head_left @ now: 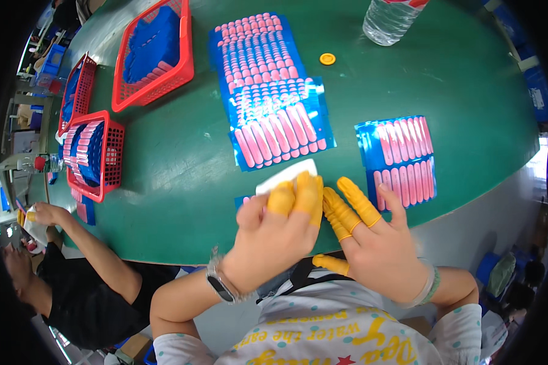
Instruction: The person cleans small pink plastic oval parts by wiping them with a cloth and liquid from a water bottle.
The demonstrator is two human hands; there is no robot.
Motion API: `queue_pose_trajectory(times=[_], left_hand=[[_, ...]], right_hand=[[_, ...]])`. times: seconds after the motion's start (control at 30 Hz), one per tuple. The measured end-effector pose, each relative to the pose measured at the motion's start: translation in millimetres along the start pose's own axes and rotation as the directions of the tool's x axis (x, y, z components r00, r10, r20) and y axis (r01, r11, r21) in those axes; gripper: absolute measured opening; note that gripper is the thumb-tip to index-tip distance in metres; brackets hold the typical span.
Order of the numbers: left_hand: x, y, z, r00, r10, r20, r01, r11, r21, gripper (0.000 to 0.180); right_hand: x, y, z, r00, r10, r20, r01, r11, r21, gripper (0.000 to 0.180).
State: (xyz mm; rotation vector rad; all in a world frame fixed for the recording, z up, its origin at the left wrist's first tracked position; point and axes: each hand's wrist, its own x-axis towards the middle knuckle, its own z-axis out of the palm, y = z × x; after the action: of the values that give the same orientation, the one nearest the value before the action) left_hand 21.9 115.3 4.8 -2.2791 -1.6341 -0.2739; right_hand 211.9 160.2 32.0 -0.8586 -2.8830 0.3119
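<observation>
My left hand (273, 234) is closed around a folded white cloth (286, 176), and yellow finger cots cover some of its fingers. Under it, partly hidden, a blue sheet with pink (242, 202) lies on the table. My right hand (380, 252) is beside it, fingers stretched out, several in yellow finger cots and nothing visible in its grasp. Its bare little finger reaches the edge of blue sheets with pink rounded strips (402, 161). Farther off, a long overlapping row of similar blue sheets with pink strips (277, 131) lies ahead of my left hand.
Red plastic baskets (186, 73) holding blue sheets stand on the green table (176, 164) at the left. A small yellow round object (327, 59) and a clear water bottle (383, 27) are at the far side. Another person's arm (94, 243) extends at the lower left.
</observation>
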Motion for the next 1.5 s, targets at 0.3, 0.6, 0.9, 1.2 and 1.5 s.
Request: queue_pose_trajectory(times=[0.3, 0.6, 0.9, 1.2, 1.5], left_hand=[[-46.9, 37.9, -39.2, 0.989, -0.073, 0.128, 0.086, 0.991, -0.100, 0.039], [-103.2, -18.7, -17.9, 0.641, -0.727, -0.246, 0.616, 0.678, -0.402, 0.033], [-109.6, -29.7, -1.5, 0.575, -0.781, -0.244, 0.648, 0.617, -0.447, 0.020], [-103.2, -32.3, -2.5, 0.560, -0.794, -0.239, 0.660, 0.601, -0.451, 0.018], [-111.0, -31.4, 3.0, 0.585, -0.762, -0.279, 0.564, 0.629, -0.535, 0.019]], right_hand=[[1.9, 0.1, -2.3, 0.998, -0.063, 0.026, 0.065, 0.995, -0.081, 0.057], [6.7, -0.6, -3.8, 0.997, 0.003, 0.073, -0.007, 0.998, 0.060, 0.068], [23.8, 7.1, -6.6, 0.999, 0.019, 0.049, -0.022, 0.997, 0.068, 0.053], [14.8, -6.8, -5.8, 0.989, -0.065, 0.133, 0.068, 0.998, -0.013, 0.048], [-28.6, 8.8, -0.7, 0.978, -0.203, -0.048, 0.207, 0.968, 0.139, 0.040]])
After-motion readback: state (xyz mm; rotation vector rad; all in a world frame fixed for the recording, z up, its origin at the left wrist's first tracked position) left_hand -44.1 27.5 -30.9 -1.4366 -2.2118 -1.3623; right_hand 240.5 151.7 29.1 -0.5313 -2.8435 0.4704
